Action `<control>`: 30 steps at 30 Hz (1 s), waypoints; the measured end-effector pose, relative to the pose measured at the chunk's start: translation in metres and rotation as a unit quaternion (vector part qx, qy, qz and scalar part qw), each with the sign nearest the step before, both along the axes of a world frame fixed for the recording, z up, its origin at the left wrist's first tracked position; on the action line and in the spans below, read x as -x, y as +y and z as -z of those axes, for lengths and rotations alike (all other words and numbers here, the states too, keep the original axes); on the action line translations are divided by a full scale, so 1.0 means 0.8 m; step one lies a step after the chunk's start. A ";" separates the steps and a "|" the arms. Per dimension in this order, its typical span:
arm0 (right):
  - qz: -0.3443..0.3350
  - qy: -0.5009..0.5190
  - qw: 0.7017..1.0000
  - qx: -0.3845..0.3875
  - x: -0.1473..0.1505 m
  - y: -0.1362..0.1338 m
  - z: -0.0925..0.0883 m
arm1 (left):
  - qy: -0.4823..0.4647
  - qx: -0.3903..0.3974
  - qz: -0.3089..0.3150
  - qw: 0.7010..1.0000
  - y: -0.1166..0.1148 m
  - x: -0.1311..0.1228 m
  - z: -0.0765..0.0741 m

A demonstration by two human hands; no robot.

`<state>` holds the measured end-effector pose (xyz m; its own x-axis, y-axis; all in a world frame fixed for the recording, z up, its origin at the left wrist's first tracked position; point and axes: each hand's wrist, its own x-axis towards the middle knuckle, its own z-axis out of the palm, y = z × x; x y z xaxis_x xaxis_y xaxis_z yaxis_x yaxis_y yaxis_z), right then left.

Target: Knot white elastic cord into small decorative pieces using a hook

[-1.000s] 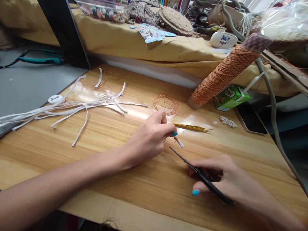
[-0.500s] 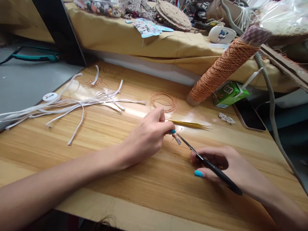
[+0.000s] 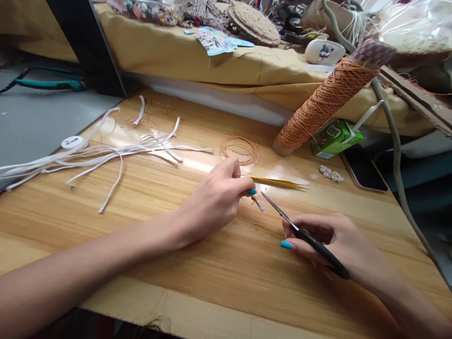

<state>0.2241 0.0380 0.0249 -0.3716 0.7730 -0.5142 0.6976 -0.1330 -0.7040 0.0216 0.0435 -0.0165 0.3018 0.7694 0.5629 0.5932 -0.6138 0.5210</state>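
Near the middle of the table, my left hand [image 3: 222, 193] is closed in a pinch on a short white cord end [image 3: 260, 205] bound with orange-brown thread. Most of that cord is hidden behind my fingers. My right hand [image 3: 328, 240] grips black-handled scissors [image 3: 314, 245], whose blades look closed and point up and left, just right of the cord end without touching it. Gold tweezers [image 3: 278, 181] lie right behind my left fingers. A loose coil of orange-brown thread [image 3: 254, 149] rests beyond them. A tiny thread snippet [image 3: 259, 225] lies on the wood below the cord.
White cords [image 3: 106, 153] spread over the table's left side. At the back right stands a tall thread spool [image 3: 325, 101], leaning right, by a green drink carton [image 3: 335, 139], a phone [image 3: 365, 169] and small clear beads [image 3: 331, 173]. A cloth-covered ledge [image 3: 158, 52] holds clutter.
The scissors' tips have drawn slightly away from the cord end, and the blades look closer together. A small pale bit of thread by the tips is no longer visible. My left hand stays put.
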 end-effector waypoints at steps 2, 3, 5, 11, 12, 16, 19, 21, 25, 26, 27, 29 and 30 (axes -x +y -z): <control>0.024 -0.001 0.999 -0.021 -0.003 0.003 -0.003 | -0.016 0.006 -0.003 1.000 0.000 0.000 -0.001; 0.043 -0.003 0.998 -0.034 -0.005 0.003 -0.005 | -0.021 0.010 -0.006 1.000 0.000 0.000 -0.002; 0.076 -0.006 0.995 -0.057 -0.007 0.003 -0.008 | -0.026 0.023 -0.017 0.999 0.001 0.000 -0.004; -0.027 -0.020 0.998 -0.051 -0.009 0.002 -0.007 | -0.031 0.073 -0.034 0.996 0.005 0.001 -0.004; -0.047 -0.031 0.997 -0.049 -0.008 0.002 -0.006 | -0.029 0.075 -0.034 0.996 0.005 0.001 -0.005; -0.071 -0.050 0.995 -0.042 -0.006 0.002 -0.003 | -0.017 0.068 -0.033 0.997 0.003 0.001 -0.005; -0.075 -0.044 0.996 -0.033 -0.005 0.002 -0.003 | 0.005 0.052 -0.020 0.998 0.001 0.001 -0.005; -0.076 -0.039 0.996 -0.030 -0.005 0.001 -0.002 | 0.021 0.040 -0.016 0.999 0.000 0.000 -0.005; -0.077 -0.036 0.996 -0.032 -0.004 0.000 0.000 | 0.034 0.034 -0.014 0.999 0.000 0.000 -0.003; -0.078 -0.035 0.996 -0.032 -0.004 0.000 0.001 | 0.032 0.031 -0.012 0.999 0.000 0.000 -0.002; -0.080 -0.035 0.996 -0.031 -0.005 0.000 0.002 | 0.029 0.028 -0.010 0.999 0.000 0.000 -0.002; -0.082 -0.035 0.995 -0.033 -0.006 -0.001 0.004 | 0.023 0.020 -0.003 1.000 0.000 0.000 -0.001; -0.082 -0.035 0.995 -0.033 -0.006 -0.002 0.004 | 0.023 0.017 0.000 1.000 0.000 0.001 -0.002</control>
